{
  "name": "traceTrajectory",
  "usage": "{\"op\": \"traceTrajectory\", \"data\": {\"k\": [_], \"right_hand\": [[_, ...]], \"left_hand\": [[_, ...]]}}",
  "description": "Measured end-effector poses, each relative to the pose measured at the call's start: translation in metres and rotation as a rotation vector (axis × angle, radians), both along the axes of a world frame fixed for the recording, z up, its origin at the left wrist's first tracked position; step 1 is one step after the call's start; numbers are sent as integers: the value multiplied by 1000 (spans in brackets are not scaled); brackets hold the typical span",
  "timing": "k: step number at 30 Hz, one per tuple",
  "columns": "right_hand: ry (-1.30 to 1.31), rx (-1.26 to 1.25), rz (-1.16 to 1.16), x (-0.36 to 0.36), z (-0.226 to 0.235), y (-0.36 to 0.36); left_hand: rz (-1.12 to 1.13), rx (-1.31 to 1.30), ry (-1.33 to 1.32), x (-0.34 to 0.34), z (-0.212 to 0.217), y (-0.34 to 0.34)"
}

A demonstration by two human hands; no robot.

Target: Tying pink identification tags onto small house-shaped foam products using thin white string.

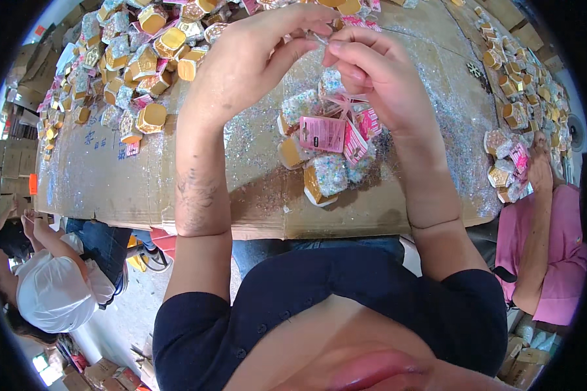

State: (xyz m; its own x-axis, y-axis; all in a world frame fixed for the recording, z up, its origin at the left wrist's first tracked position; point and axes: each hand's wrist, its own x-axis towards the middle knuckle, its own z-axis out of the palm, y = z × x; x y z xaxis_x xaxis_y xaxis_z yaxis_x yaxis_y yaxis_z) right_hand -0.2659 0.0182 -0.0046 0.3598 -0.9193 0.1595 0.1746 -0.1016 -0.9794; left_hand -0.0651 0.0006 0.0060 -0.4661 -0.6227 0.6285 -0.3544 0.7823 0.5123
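Cardboard-topped, glittery counter [78,186] bears the ornament cluster [326,174]; beyond the cluster's far edge, left hand [254,55] and right hand [381,72] pinch what looks like a thin clear strand [321,40]. That strand could slip free if either pinch loosens.

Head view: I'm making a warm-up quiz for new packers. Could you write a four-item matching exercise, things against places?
1. Pink card with black square
2. Dark snowflake-shaped piece
3. Co-worker's white top
4. Left hand

A. On the glitter-strewn cardboard, toward the picture's right
B. Raised, its fingers close to those of the right hand
C. Lower left of the picture, off the table
D. Among the glitter-topped ornaments nearest the wearer

Pairs: 1-D, 2-A, 3-C, 4-B
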Motion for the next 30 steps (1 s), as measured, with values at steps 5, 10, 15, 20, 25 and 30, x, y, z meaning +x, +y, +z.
{"op": "traceTrajectory", "data": {"k": [5,10,15,20,25,30], "right_hand": [[-1,0,40,-2,0,0],[15,7,79,-3,2,-2],[-65,-126,27,5,-6,-6],[137,-144,70,2,-9,-8],[239,-306,-193,4,-14,-5],[170,-391,-223,7,-22,-8]], "left_hand": [[18,-237,-57,0,0,-1],[98,90,-109,7,-2,-1],[-572,780,778,-6,-16,-15],[-261,538,560,-8,-17,-9],[293,-251,-143,-7,-9,2],[165,-58,-138,0,-5,6]]}}
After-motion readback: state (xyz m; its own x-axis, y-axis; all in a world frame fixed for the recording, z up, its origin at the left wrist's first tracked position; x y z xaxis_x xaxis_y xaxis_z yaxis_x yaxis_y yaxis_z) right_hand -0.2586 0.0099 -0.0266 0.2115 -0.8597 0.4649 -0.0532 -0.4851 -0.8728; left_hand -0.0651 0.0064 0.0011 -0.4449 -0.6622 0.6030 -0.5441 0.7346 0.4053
